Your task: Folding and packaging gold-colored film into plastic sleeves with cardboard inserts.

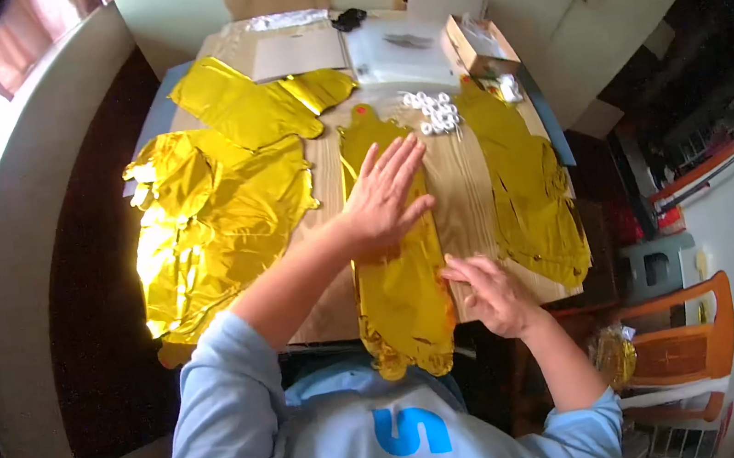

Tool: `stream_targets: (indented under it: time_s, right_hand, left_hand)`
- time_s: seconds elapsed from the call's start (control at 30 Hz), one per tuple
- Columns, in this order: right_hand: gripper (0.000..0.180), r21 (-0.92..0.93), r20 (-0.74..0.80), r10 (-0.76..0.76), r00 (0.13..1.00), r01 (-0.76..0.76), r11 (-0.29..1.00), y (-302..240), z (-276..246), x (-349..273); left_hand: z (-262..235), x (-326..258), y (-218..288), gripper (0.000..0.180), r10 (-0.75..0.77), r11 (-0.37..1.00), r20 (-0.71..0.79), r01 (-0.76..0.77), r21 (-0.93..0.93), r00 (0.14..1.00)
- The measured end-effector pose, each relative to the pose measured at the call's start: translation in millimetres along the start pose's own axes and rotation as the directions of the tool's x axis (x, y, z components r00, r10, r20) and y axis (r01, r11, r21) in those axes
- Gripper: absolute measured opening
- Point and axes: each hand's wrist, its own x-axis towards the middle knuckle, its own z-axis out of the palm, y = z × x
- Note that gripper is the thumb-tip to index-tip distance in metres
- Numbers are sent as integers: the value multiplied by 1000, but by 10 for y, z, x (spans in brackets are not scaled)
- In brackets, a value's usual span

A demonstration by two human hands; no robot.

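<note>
At near counter edge [467,216]: right hand [491,291] fingers together, pressing edge of flat gold foil balloon [402,280]; left hand [386,194] spread, palm flat on it. Balloon lies centre, near end overhanging. Likely light, thin, slippery, crease-prone; best held by edges. Far right: open cardboard box [480,45], contents unclear; white rolls [435,111] loose beside.

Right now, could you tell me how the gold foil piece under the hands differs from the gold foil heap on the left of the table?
The long narrow gold foil piece lies flat, and its end hangs over the near table edge; the crumpled gold foil heap is wide, wrinkled and bunched. The left hand presses flat on the narrow piece and the right hand touches its edge; nothing touches the heap. Both are shiny gold foil.
</note>
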Motion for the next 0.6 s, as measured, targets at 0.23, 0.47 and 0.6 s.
stream_targets:
  time_s: [0.23, 0.47, 0.6]
  right_hand:
    - [52, 229, 68, 385, 921, -390, 892, 127, -98, 608]
    - [29, -173, -229, 272, 935, -314, 934, 222, -26, 1150]
    - [22, -319, -264, 104, 959, -189, 929, 400, 95, 1333]
  left_hand:
    - [-148, -976, 247, 94, -82, 972, 335, 1, 235, 939]
    - [-435, -498, -180, 83, -178, 968, 180, 206, -145, 967]
    - [-1297, 175, -1964, 64, -300, 952, 106, 290, 101, 948]
